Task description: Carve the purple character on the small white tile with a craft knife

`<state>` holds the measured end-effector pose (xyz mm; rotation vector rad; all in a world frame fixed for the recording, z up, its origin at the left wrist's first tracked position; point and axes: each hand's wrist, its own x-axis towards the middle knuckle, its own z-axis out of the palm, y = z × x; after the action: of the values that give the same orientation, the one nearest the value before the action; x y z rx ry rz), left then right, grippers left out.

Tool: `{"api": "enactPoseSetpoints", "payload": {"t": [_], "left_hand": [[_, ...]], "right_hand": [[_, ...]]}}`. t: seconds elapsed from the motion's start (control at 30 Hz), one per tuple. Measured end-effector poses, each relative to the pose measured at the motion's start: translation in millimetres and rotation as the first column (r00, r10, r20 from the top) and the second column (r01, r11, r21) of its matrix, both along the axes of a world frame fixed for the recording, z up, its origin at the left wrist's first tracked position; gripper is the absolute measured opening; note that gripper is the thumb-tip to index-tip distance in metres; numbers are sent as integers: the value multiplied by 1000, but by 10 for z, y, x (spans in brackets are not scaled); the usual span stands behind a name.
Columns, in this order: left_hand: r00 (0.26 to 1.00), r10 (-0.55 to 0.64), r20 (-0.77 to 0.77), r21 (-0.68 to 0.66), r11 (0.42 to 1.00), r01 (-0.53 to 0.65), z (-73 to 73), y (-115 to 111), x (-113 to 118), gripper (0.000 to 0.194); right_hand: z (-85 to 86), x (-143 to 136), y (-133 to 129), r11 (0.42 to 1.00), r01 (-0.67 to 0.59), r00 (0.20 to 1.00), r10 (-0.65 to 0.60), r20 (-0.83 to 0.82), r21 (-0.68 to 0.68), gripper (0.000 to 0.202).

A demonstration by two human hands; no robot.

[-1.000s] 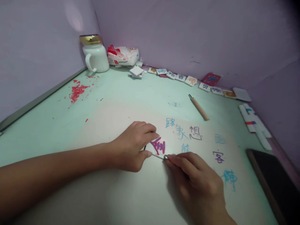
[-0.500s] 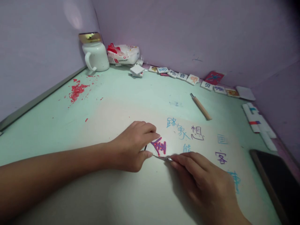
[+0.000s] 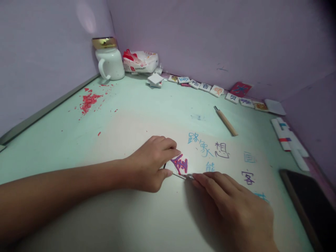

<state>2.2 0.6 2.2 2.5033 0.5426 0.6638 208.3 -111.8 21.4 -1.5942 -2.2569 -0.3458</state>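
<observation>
A small white tile bearing a red-and-purple character (image 3: 180,163) lies on the tabletop in front of me. My left hand (image 3: 152,164) pinches its left side between thumb and bent fingers, which cover part of it. Closed around a slim craft knife (image 3: 189,176) is my right hand (image 3: 231,203); the silver collar shows, while most of the handle is hidden in my fingers. The thin metal tip rests at the tile's near edge, close to my left thumb.
Red shavings (image 3: 89,101) lie at the left, before a white mug (image 3: 111,64). Lettered tiles (image 3: 206,86) line the back wall beside a tissue pack (image 3: 140,62). A wooden-handled carving tool (image 3: 226,121) lies behind my right hand, white erasers (image 3: 287,140) and a dark phone (image 3: 309,206) to the right.
The whole view has shifted slightly. Both hands keep the same hold, and the knife tip stays at the tile's near edge, with my right hand turned a little.
</observation>
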Motion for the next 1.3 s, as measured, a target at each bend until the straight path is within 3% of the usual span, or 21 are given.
{"api": "enactPoseSetpoints", "payload": {"t": [0.23,0.43,0.57,0.67,0.73,0.83,0.9,0.97,1.03,1.07,1.17,1.27,1.3], "left_hand": [[1000,-1,5,2,1000,1,3,2,1,39],[1000,3,-2,1,1000,-3,2,0,0,39],[1000,-8,12,2,1000,8,0,-3,2,39],[1000,8,-6,-18,1000,-8,-1,5,11,39],[1000,12,-20,-22,1000,-13,4,5,12,38],[1000,2,26,37,999,-3,34,-27,-17,39],[994,-2,106,155,988,-14,78,-73,-55,43],[979,-40,200,302,953,-23,141,-125,-89,49],[960,-134,247,323,945,49,219,-167,-100,48],[971,-173,168,292,949,118,260,-182,-96,41],[979,-200,33,136,972,194,357,-212,-65,31],[963,-196,184,79,980,184,343,-220,-46,35],[970,-181,165,66,983,172,307,-212,-45,34]], "right_hand": [[36,-57,-27,996,75,997,-74,11,-55,31],[75,-60,-54,990,-69,995,59,-85,-122,25],[99,-40,-59,999,-4,998,1,-61,-45,18],[60,-49,-65,997,2,996,-9,-86,-83,20],[21,-61,-77,992,-2,982,-22,-189,-124,19],[8,-74,-98,987,29,895,-96,-436,-158,16],[44,-76,-104,980,160,789,-197,-581,-116,13],[91,-70,-98,932,353,645,-305,-701,-81,9],[118,-58,-80,882,464,524,-346,-778,-81,8],[118,-50,-68,877,474,497,-345,-796,-84,7],[79,-29,-34,905,423,528,-285,-800,-43,7],[43,-21,-19,918,397,559,-249,-791,-8,8],[39,-19,-20,918,396,563,-244,-790,-2,8]]}}
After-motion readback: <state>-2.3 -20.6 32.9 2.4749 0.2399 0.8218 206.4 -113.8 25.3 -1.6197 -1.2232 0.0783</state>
